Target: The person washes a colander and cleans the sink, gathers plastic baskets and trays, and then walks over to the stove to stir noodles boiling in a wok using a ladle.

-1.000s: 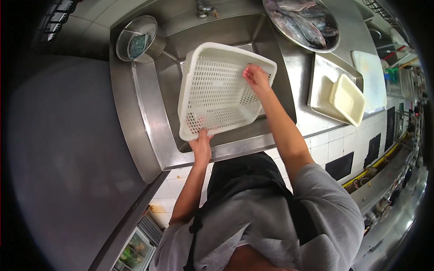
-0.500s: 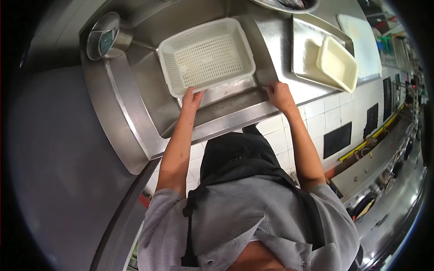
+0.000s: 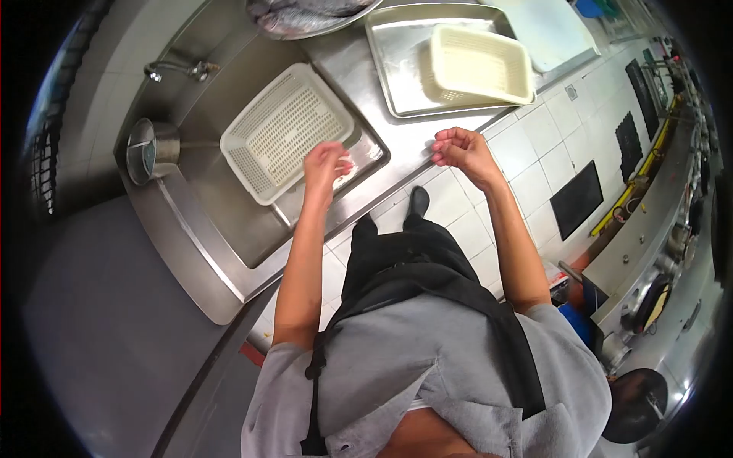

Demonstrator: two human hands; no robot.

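Note:
A white perforated plastic basket (image 3: 286,126) rests in the stainless sink (image 3: 217,221). My left hand (image 3: 327,166) hovers by the basket's near right corner, fingers loosely bent and apart, holding nothing; slight blur hides whether it touches the rim. Over the counter's front edge is my right hand (image 3: 463,153), empty, with half-curled fingers. Beyond it a cream plastic basket (image 3: 477,65) sits in a shallow metal tray (image 3: 401,69). Several whole fish (image 3: 305,19) lie in a metal bowl (image 3: 343,24) at the top.
On the sink's left side stands a metal pot (image 3: 156,153). A faucet (image 3: 183,70) is fixed to the back wall. A white cutting board (image 3: 546,34) lies beyond the tray. White floor tiles (image 3: 519,156) and a stove line with pans (image 3: 645,305) are to the right.
My left hand has let go of the white basket's rim. My right hand has lifted off the sink edge and its fingers have loosened. The view has turned rightward, showing more counter.

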